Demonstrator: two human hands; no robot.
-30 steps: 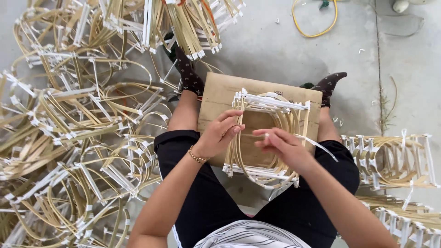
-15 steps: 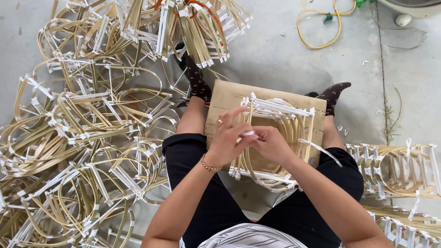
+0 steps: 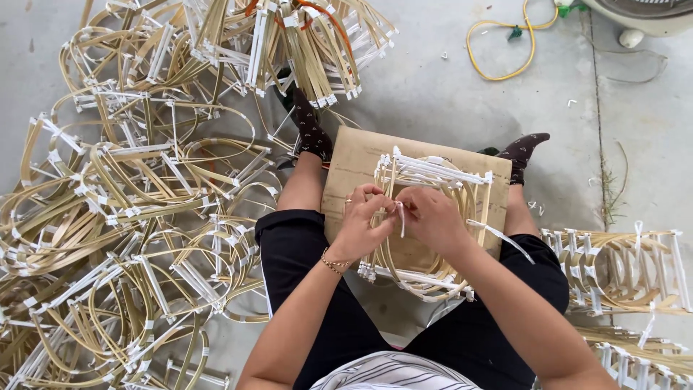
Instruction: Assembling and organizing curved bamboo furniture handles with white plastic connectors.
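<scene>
A grey concrete floor (image 3: 447, 87) fills the view, and the person sits on it with legs stretched out. To the left and far side lies a big heap of finished bamboo frames (image 3: 130, 217), bent strips bound with white ties; a smaller row of the same frames (image 3: 621, 271) lies to the right. A yellow cord (image 3: 505, 43) coils on the floor at the far right. Across the lap rests a brown cardboard sheet (image 3: 354, 166), and on it sits the one frame in hand (image 3: 433, 217), near the middle of the view.

Judging by the piles, many frames are already done. This one has its loops set and most of its white ties in place; the binding at its near-left edge looks unfinished, since a loose white strip (image 3: 502, 235) trails off to the right.

The left hand (image 3: 361, 224) has its fingers (image 3: 372, 193) curled closed on the frame's edge. The right hand (image 3: 433, 217) meets it there, fingers pinched shut on the end of a white tie.
</scene>
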